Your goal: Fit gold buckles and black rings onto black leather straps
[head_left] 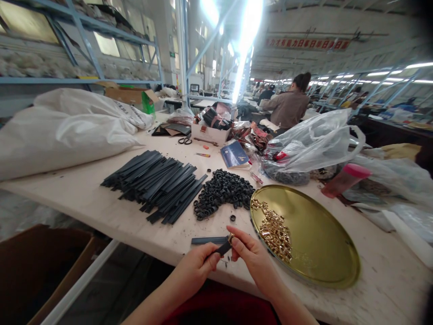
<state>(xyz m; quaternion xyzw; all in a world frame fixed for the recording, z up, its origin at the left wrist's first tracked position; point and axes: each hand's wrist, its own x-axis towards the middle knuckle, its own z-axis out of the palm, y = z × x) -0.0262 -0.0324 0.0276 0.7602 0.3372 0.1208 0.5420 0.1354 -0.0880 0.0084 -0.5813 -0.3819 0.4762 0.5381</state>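
Observation:
My left hand (198,266) pinches a dark strap (223,248) near the table's front edge. At the strap's far end, the fingers of my right hand (248,253) close on a small gold buckle (230,237), which touches the strap. Just behind my hands lies another dark strap (204,240), flat on the table. A heap of black loops (225,189) is farther back, with one single loop (232,218) apart from it. Many dark strips (155,183) are stacked to the left. To the right, loose gold buckles (275,234) cover part of a round gold tray (324,234).
A white sack (74,126) fills the table's left side. Scissors (185,141), a blue booklet (234,154) and a full box (209,134) are at the back. Right of these stand a clear plastic bag (311,140) and a pink-lidded cup (345,180). A person (287,106) works beyond.

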